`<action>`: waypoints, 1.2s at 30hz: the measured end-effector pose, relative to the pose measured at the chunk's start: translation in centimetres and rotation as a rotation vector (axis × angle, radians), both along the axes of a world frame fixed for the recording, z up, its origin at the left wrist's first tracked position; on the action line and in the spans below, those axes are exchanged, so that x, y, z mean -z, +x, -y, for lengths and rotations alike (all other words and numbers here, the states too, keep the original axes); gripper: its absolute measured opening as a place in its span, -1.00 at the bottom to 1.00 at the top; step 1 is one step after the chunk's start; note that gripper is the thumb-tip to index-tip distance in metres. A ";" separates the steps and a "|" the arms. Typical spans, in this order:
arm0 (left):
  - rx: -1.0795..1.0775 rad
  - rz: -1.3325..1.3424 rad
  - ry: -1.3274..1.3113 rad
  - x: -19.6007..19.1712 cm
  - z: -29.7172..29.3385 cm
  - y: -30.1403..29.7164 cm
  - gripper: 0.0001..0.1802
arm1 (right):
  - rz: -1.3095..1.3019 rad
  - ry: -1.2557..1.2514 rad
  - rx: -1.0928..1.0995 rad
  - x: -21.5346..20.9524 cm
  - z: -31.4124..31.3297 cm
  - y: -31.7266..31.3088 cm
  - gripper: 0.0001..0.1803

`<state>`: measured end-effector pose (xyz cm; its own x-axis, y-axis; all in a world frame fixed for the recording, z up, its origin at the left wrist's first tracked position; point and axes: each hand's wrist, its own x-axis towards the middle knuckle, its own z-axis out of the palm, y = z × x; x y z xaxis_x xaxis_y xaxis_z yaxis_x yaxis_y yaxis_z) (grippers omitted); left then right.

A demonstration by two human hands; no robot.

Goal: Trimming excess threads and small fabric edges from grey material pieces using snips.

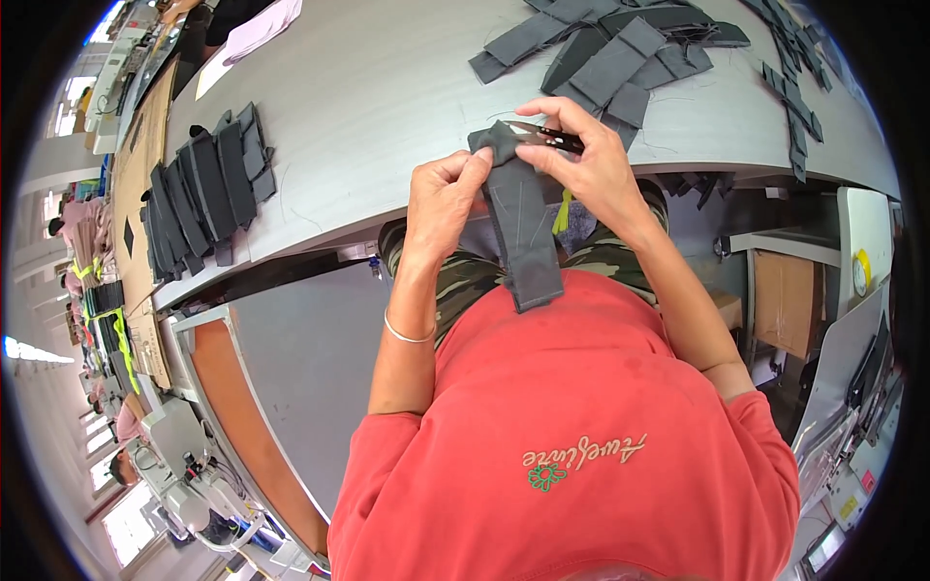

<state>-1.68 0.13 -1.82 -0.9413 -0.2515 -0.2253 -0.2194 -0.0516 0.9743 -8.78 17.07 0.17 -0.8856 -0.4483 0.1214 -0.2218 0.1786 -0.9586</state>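
- Now my left hand [441,205] pinches a dark grey fabric strip [526,232] at the near edge of the table [358,116].
- It extends from that hand beyond the table.
- My right hand [603,179] grips black-handled snips [554,138] beside it.

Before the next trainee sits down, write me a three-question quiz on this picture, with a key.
1. Which hand holds the black-handled snips?
2. True or false: the left hand pinches the dark grey fabric strip near its upper end.
3. Where does the row of dark fabric pieces lie?
a) on the floor
b) on the left part of the table
c) inside the cardboard box

Key:
1. The right hand
2. True
3. b
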 end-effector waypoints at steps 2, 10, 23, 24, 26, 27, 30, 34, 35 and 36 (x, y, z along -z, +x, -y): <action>-0.050 0.032 0.049 0.1 0.0 0.2 -0.57 | -0.134 0.028 0.007 0.0 -0.6 0.7 -0.82; -0.102 0.001 0.154 1.0 0.2 0.2 -0.57 | -0.630 0.269 -0.021 1.1 -2.5 2.0 -0.87; -0.114 -0.038 0.142 0.1 -0.3 0.5 -0.55 | -0.418 0.069 0.076 1.1 -2.0 2.2 -0.87; -0.128 -0.011 0.155 -0.4 -0.6 0.5 -0.56 | -0.456 0.110 0.040 0.8 -1.9 2.5 -0.86; -0.144 0.014 0.166 -0.6 -0.6 0.5 -0.56 | -0.494 0.147 0.001 0.7 -1.7 2.6 -0.84; -0.121 -0.016 0.132 -0.4 -0.5 0.4 -0.56 | -0.530 0.163 -0.013 0.9 -1.6 2.6 -0.83; -0.098 -0.054 0.090 0.2 -0.1 0.6 -0.56 | -0.571 0.183 -0.034 0.9 -1.3 2.7 -0.82; -0.109 -0.054 0.098 0.1 -0.3 0.7 -0.55 | -0.575 0.154 -0.042 1.2 -1.2 2.7 -0.82; -0.110 -0.053 0.099 0.1 -0.3 0.7 -0.55 | -0.575 0.154 -0.042 1.2 -1.2 2.7 -0.82; -0.110 -0.059 0.096 0.0 -0.4 0.7 -0.55 | -0.573 0.160 -0.056 1.2 -1.2 2.9 -0.82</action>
